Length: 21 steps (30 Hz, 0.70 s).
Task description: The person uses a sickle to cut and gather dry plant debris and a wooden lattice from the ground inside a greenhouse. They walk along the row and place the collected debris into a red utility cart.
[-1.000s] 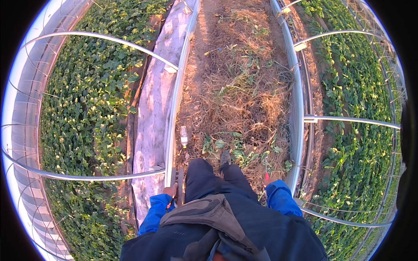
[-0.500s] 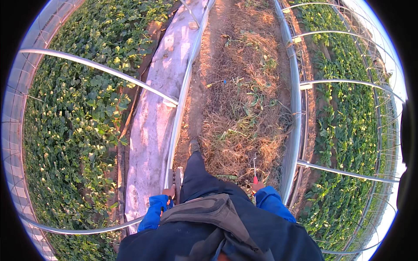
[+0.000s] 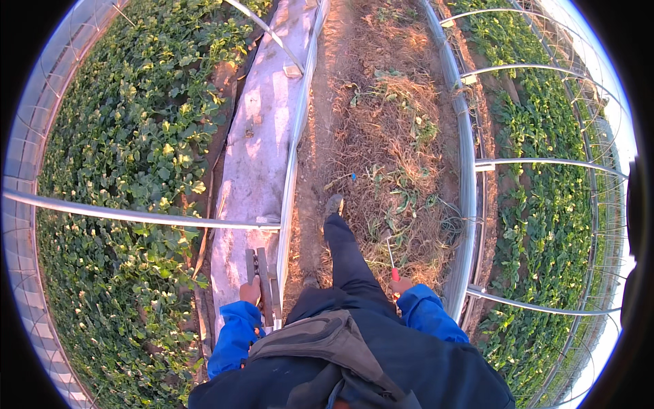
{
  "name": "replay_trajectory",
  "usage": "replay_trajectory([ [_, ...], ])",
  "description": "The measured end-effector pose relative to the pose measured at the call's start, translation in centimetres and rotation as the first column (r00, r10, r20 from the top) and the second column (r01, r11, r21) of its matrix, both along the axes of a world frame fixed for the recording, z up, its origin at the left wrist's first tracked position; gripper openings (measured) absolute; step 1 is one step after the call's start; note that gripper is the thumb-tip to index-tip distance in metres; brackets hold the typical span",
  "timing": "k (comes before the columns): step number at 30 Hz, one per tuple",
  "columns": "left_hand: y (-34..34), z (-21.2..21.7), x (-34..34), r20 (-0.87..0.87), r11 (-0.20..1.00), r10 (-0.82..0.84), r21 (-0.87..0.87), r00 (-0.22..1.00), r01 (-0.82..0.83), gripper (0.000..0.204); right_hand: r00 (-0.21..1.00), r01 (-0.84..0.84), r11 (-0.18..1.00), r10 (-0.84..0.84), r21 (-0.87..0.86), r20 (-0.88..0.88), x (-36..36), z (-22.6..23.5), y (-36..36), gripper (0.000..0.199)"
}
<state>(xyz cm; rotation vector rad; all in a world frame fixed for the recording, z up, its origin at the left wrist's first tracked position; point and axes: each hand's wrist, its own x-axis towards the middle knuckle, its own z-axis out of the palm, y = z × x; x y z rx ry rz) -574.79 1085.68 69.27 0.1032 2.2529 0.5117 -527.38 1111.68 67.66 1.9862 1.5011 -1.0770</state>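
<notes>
My left hand [image 3: 251, 292] is closed at the side of a grey-brown object made of parallel slats [image 3: 263, 273], carried beside my left leg over the pale sheet. Its full shape is partly hidden by my hand and body. In my right hand [image 3: 402, 285] is a hand tool with a red handle [image 3: 395, 275]. Its thin metal shaft points forward and ends in a small bent tip, held above the dry straw [image 3: 415, 258]. Blue sleeves cover both forearms. My shoe [image 3: 334, 204] is out ahead on the dirt path.
Leafy green crops [image 3: 122, 157] grow on the left, with more green rows [image 3: 545, 232] at right. A pale ground sheet [image 3: 255, 157] and rolled plastic film [image 3: 464, 170] flank the path. Metal hoops [image 3: 136, 215] cross both sides. A small blue object [image 3: 353, 176] lies in the straw.
I have stepped forward along the path, and one leg now reaches ahead. The left hand has swung forward with the slatted object, showing more of it. The right hand still holds the red-handled tool.
</notes>
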Motion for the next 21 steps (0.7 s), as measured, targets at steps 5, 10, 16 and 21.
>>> replay_trajectory([
  [5, 6.6, -2.6, -4.6, 0.074, 0.968, 0.034, -0.25, 0.997, -0.014, 0.082, 0.998, -0.013, 0.994, 0.007, -0.109, -0.055, -5.1, -4.6, 12.6, 0.057],
  [10, 18.2, -1.8, -9.3, 0.368, 0.936, -0.067, -0.299, 0.927, 0.187, 0.088, 0.997, 0.069, 0.997, -0.068, 0.034, -0.039, -11.5, -0.2, 26.1, 0.053],
  [16, 34.4, -1.0, -12.8, 0.194, 0.906, -0.233, -0.313, 0.953, 0.285, 0.085, 0.953, 0.243, 0.969, -0.245, -0.029, -0.176, -16.6, -0.4, 40.9, 0.037],
  [21, 45.2, -2.4, -19.2, 0.161, 0.931, -0.149, -0.311, 0.976, 0.193, 0.086, 0.912, 0.328, 0.939, -0.344, -0.105, -0.225, -23.4, -0.4, 49.0, 0.036],
])
